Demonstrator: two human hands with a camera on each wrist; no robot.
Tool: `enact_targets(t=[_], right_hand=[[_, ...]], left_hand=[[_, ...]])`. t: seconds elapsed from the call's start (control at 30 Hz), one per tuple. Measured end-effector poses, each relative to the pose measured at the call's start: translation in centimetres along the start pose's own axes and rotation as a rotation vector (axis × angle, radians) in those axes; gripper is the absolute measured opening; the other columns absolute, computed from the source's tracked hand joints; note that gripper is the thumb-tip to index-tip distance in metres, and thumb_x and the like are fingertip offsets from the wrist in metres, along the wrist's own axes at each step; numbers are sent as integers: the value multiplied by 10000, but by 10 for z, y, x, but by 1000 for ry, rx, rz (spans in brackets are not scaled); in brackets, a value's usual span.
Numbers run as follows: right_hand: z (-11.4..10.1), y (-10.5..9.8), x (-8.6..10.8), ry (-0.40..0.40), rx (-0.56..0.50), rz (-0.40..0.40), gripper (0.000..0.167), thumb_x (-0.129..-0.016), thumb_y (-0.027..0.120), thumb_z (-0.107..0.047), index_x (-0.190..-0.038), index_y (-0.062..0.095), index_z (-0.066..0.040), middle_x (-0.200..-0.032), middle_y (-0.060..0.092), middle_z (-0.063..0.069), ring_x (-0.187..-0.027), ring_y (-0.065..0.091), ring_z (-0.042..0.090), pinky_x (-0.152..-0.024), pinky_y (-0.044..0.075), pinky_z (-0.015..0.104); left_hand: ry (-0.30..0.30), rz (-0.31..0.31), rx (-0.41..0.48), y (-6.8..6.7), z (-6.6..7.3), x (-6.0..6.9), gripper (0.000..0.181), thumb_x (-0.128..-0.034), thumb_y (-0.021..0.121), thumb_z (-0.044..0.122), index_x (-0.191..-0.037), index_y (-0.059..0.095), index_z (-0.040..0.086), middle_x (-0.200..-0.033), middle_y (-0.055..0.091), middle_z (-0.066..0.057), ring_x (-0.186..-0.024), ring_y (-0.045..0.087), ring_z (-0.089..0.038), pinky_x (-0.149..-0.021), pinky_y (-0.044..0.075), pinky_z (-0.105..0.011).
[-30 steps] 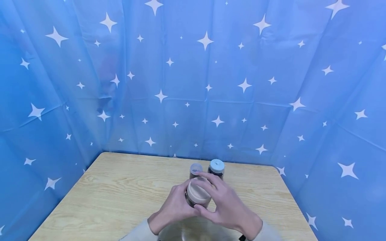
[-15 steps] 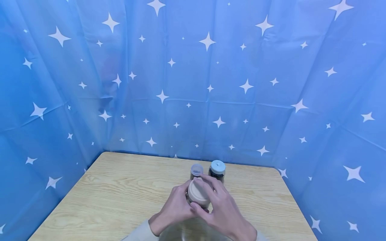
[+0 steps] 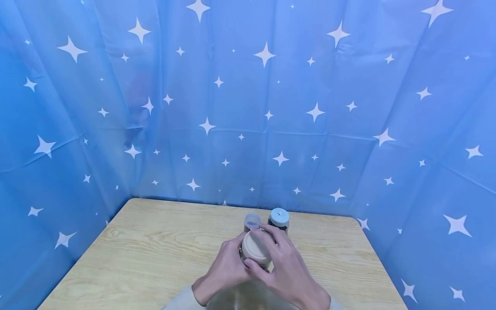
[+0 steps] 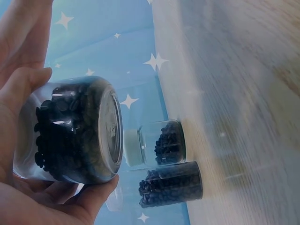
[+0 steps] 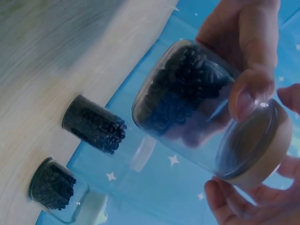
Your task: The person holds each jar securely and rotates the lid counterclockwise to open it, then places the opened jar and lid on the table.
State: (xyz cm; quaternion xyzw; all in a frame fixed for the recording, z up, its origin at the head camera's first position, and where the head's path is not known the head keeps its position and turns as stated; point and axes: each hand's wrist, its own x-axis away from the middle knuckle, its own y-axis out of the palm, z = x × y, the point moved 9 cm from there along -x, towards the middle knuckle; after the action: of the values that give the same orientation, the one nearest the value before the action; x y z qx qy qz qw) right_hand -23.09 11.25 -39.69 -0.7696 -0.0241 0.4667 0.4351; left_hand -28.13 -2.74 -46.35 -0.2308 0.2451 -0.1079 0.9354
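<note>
A clear glass jar (image 4: 70, 133), partly filled with dark beans, is held above the table. My left hand (image 3: 226, 265) grips it round its glass body, thumb on one side and fingers on the other. The fingers of my right hand (image 3: 288, 265) are curled about the rim of its beige lid (image 3: 255, 249), which sits on the jar's mouth. In the right wrist view the jar (image 5: 183, 93) appears tilted, its lid (image 5: 262, 161) between the right fingertips (image 5: 218, 197). Part of the lid's top is hidden by my right hand in the head view.
Two more containers of dark beans stand just beyond my hands: a slim one with a translucent lid (image 3: 252, 220) and a jar with a pale blue lid (image 3: 280, 216). The wooden table (image 3: 155, 245) meets a blue star-patterned curtain (image 3: 240, 107) at the back.
My right hand has turned a little on the lid, its fingers and wrist shifting slightly. The left hand keeps its grip on the jar in nearly the same place.
</note>
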Motion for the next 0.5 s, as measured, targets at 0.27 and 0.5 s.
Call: enact_targets(t=[0.27, 0.5], right_hand=[[3, 1, -6, 3, -23, -9, 742, -1013, 918, -474, -1668, 620, -298, -1520, 700, 72, -1341, 686, 253, -933, 690, 444], [5, 2, -13, -8, -35, -25, 719, -1007, 922, -476, -1646, 641, -301, -1489, 711, 82, -1319, 680, 240, -902, 680, 413]], left_hand=[[-12, 12, 17, 0, -4, -1, 728, -816, 1054, 291, -1454, 721, 177, -1249, 852, 15, -1116, 799, -84, -964, 670, -298], [-3, 26, -1, -3, -5, -3, 748, -815, 1052, 275, -1475, 715, 173, -1234, 853, 16, -1097, 797, -76, -942, 668, -291]])
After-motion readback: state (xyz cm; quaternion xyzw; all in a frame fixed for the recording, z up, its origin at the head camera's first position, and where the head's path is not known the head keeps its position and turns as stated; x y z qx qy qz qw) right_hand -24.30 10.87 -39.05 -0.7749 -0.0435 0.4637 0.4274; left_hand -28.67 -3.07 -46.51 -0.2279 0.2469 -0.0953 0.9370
